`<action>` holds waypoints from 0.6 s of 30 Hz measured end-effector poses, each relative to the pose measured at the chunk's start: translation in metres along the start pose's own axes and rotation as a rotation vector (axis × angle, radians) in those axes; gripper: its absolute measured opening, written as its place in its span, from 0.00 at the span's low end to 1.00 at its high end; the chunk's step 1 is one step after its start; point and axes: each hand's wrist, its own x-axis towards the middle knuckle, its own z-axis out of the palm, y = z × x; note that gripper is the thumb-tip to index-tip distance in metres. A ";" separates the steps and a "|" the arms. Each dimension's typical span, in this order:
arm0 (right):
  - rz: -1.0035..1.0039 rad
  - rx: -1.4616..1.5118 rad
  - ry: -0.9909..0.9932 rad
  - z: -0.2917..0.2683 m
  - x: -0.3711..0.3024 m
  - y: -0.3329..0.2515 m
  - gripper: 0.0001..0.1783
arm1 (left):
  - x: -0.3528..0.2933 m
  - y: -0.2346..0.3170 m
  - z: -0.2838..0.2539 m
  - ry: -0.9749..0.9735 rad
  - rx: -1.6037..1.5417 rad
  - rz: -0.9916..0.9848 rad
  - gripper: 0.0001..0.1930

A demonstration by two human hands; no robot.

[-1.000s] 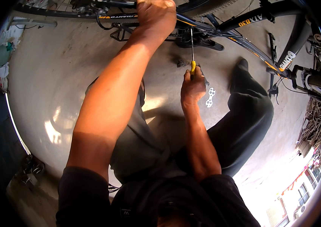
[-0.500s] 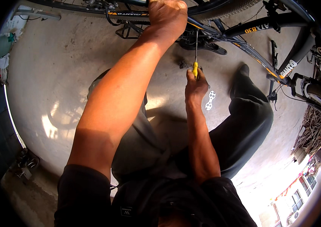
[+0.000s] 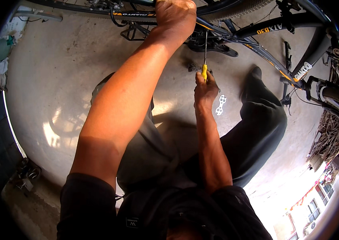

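My right hand [image 3: 206,91] grips the yellow handle of a screwdriver [image 3: 204,73]. Its thin metal shaft points away from me, up to the dark frame of a black bicycle [image 3: 263,32] with orange markings; where the tip ends is hard to make out. My left hand [image 3: 176,18] reaches to the bicycle's tubes and wheel at the top edge. Its fingers are hidden there, so what they hold does not show. A silver multi-hole flat wrench [image 3: 220,105] lies on the ground just right of my right hand.
A black saddle [image 3: 223,49] sits below the bicycle frame, with a pedal [image 3: 131,33] to its left. Dark debris [image 3: 192,67] lies by the screwdriver. My bent legs [image 3: 259,120] flank the work. Dry sticks [image 3: 329,134] are piled at far right.
The whole view has shifted very slightly. Both hands stay in nearly the same place, and the screwdriver remains in my right hand, pointing at the bicycle.
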 end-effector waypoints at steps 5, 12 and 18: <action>0.000 -0.020 0.009 -0.001 0.002 0.004 0.19 | 0.000 -0.002 0.004 -0.006 0.024 -0.003 0.07; -0.010 -0.069 0.019 -0.007 0.001 0.003 0.19 | -0.001 0.000 0.003 0.023 -0.009 -0.019 0.07; -0.074 -0.068 -0.040 -0.018 0.004 -0.003 0.22 | 0.001 -0.001 0.003 -0.033 0.030 -0.027 0.04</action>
